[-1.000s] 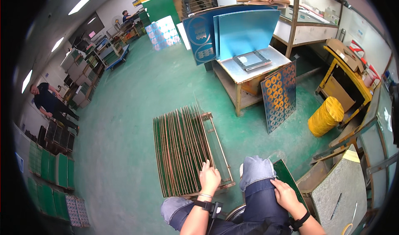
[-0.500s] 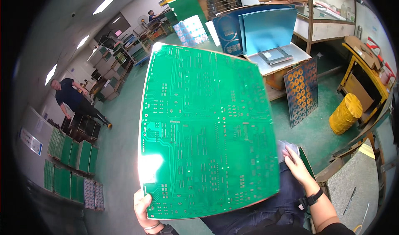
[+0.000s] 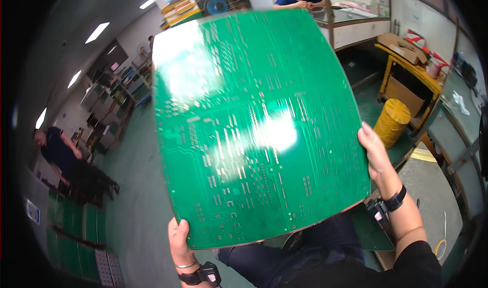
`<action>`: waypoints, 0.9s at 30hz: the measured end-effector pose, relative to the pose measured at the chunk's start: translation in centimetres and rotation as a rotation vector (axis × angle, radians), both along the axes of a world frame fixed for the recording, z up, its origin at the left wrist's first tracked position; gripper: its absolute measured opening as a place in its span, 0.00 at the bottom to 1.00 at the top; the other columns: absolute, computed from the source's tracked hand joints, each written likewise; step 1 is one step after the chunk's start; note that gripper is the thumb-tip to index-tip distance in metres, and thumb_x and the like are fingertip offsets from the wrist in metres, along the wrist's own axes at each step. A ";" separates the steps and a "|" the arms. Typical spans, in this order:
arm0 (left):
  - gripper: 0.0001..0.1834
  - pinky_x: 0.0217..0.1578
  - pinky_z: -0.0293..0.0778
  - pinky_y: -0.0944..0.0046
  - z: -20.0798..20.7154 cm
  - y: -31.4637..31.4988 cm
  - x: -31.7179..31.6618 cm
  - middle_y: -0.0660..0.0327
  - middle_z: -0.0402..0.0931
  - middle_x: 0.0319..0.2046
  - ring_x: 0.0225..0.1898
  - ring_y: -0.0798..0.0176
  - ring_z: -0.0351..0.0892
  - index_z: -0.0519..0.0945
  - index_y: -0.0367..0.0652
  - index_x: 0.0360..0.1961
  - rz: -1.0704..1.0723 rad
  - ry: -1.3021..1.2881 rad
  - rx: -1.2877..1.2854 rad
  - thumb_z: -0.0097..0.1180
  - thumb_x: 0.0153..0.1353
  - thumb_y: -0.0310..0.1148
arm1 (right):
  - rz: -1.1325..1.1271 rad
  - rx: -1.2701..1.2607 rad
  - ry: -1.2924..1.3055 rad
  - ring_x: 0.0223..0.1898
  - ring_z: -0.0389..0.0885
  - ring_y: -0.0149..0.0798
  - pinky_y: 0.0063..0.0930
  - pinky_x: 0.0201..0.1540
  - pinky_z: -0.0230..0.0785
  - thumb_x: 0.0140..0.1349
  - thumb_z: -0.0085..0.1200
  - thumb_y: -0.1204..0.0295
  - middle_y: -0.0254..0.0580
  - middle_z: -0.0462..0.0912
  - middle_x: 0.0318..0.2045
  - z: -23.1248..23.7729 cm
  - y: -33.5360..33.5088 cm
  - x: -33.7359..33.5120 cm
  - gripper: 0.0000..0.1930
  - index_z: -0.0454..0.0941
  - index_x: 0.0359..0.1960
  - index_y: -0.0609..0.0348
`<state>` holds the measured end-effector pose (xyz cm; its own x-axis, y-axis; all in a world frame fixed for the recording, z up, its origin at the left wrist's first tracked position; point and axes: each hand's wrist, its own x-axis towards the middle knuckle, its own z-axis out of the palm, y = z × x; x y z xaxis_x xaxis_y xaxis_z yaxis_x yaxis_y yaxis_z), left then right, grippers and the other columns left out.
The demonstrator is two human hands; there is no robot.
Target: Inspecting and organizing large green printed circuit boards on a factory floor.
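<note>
Large green circuit board [image 3: 254,130] held up close to camera, tilted, glare on face. Left hand [image 3: 179,242] clamped on bottom-left corner; right hand [image 3: 375,153] gripping right edge. Yellow drum [image 3: 391,122] behind, right.

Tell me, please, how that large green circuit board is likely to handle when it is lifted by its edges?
The green circuit board looks thin and broad, so it probably flexes slightly. Its glossy face reflects the lights, so it may be slippery. The left hand and right hand grip only edges, suggesting it is fairly light.
</note>
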<state>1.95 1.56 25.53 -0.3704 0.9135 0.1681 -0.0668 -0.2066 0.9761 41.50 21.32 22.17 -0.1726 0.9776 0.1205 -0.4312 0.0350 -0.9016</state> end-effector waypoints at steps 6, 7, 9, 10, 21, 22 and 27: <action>0.25 0.42 0.74 0.67 6.9 3.2 -2.4 0.58 0.73 0.45 0.43 0.66 0.75 0.66 0.34 0.52 -0.274 0.134 0.122 0.51 0.62 0.44 | -0.110 0.468 -0.014 0.46 0.75 0.26 0.21 0.49 0.68 0.65 0.46 0.65 0.36 0.76 0.47 12.3 0.7 3.8 0.20 0.64 0.56 0.61; 0.24 0.42 0.75 0.66 8.4 4.0 -2.2 0.58 0.72 0.47 0.44 0.66 0.75 0.65 0.35 0.53 -0.260 0.154 0.176 0.49 0.63 0.43 | -0.088 0.528 -0.001 0.46 0.75 0.26 0.21 0.48 0.68 0.65 0.46 0.66 0.36 0.76 0.47 14.1 0.9 4.3 0.20 0.64 0.56 0.61; 0.22 0.43 0.76 0.63 11.8 6.1 0.9 0.61 0.70 0.51 0.47 0.66 0.74 0.64 0.39 0.55 -0.083 0.133 0.328 0.46 0.65 0.40 | -0.112 0.612 0.026 0.45 0.75 0.26 0.20 0.48 0.68 0.65 0.46 0.66 0.35 0.76 0.47 17.6 0.6 4.8 0.20 0.64 0.57 0.60; 0.20 0.46 0.74 0.63 13.3 6.2 1.2 0.62 0.71 0.51 0.48 0.65 0.74 0.64 0.41 0.56 -0.153 0.090 0.378 0.45 0.66 0.38 | -0.117 0.642 0.048 0.44 0.76 0.25 0.19 0.47 0.68 0.65 0.46 0.67 0.35 0.77 0.46 18.9 0.5 5.0 0.20 0.65 0.57 0.60; 0.14 0.48 0.68 0.64 21.0 8.2 -1.1 0.66 0.74 0.46 0.47 0.68 0.72 0.72 0.47 0.49 -0.112 0.118 0.780 0.47 0.65 0.39 | -0.027 1.132 -0.033 0.33 0.79 0.22 0.17 0.36 0.73 0.64 0.49 0.61 0.30 0.80 0.36 31.7 -0.7 4.5 0.15 0.75 0.45 0.58; 0.14 0.49 0.68 0.63 21.4 8.3 -1.5 0.67 0.75 0.46 0.48 0.68 0.72 0.73 0.47 0.47 -0.137 0.151 0.812 0.47 0.65 0.41 | -0.113 1.162 0.021 0.33 0.79 0.22 0.18 0.35 0.73 0.64 0.48 0.62 0.30 0.80 0.36 32.2 -0.8 4.2 0.15 0.75 0.46 0.58; 0.10 0.45 0.70 0.65 22.3 8.4 -2.5 0.68 0.77 0.39 0.42 0.71 0.75 0.75 0.49 0.40 -0.129 0.122 0.893 0.48 0.65 0.40 | -0.118 1.274 0.043 0.33 0.79 0.23 0.19 0.35 0.74 0.64 0.48 0.62 0.31 0.81 0.36 33.7 -1.0 3.6 0.16 0.75 0.48 0.57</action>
<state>-0.52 9.94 47.82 -0.2077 0.4577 0.8645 -0.0480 -0.8875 0.4583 45.08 20.33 55.84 -0.0659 0.1770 0.9820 -0.3940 0.8995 -0.1886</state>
